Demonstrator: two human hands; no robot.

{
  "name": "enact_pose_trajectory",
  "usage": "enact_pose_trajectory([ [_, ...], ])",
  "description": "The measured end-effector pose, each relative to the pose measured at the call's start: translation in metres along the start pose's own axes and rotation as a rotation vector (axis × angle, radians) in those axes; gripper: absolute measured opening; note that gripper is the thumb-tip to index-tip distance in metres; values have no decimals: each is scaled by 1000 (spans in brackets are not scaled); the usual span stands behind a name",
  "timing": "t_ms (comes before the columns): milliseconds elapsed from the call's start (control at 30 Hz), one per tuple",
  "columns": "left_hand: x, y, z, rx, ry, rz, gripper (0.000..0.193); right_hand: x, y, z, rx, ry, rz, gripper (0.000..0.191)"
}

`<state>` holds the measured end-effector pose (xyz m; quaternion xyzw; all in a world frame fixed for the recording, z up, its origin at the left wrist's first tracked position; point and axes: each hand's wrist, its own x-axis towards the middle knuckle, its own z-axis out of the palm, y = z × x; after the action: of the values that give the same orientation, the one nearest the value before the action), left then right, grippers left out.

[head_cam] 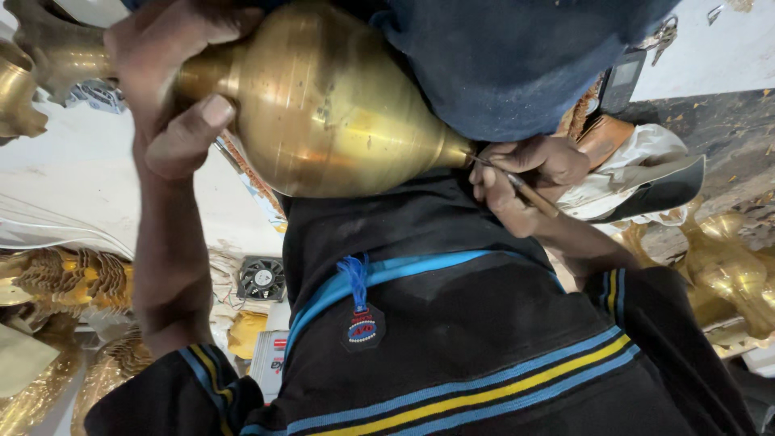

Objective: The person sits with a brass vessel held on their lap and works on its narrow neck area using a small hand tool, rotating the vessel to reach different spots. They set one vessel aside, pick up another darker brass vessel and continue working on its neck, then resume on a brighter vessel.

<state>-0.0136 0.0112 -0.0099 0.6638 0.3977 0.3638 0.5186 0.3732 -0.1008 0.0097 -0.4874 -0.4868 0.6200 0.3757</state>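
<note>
Head view: looks down along the person's own chest, so the scene reads upside down
Brass vessel (323, 97): large, bulb-shaped and polished, lying sideways across the upper middle of the picture against the dark shirt (452, 323), narrow neck to the left, tapered tip to the right
Left hand (173, 81): at upper left, fingers wrapped tight round the vessel's neck, thumb pressed on the shoulder of the bulb
Right hand (525, 173): right of centre, fingers pinched together round a thin tool (525, 190)
Thin tool: dark slender shaft with a brownish handle, tip touching the vessel's tapered end
Shirt: black with blue and yellow stripes, a blue tassel at the collar
Small fan (261, 278): square, black, low at left
Brass pieces (726, 266): more golden shapes at the right edge, others at lower left
</note>
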Motion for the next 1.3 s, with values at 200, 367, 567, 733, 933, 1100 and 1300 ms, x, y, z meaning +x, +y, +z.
enact_pose_trajectory([
  [200,-5,5,16,-16,160,-69,68,16,-5,13,-35,18,-229,15],
  [367,-4,0,14,-17,131,55,66,17,11,18,-197,48,-337,14],
  [567,-6,-1,2,64,47,112,61,17,12,15,-213,12,-351,21],
  [733,-8,-4,10,122,140,94,58,20,5,12,-323,-2,-405,28],
  [933,-7,-10,21,46,262,128,54,29,1,13,-335,-32,-442,28],
  [1100,-6,-10,22,86,273,124,53,30,-3,11,-406,-37,-455,25],
  [1300,-6,-9,24,5,300,74,51,27,10,9,-273,-38,-452,32],
])
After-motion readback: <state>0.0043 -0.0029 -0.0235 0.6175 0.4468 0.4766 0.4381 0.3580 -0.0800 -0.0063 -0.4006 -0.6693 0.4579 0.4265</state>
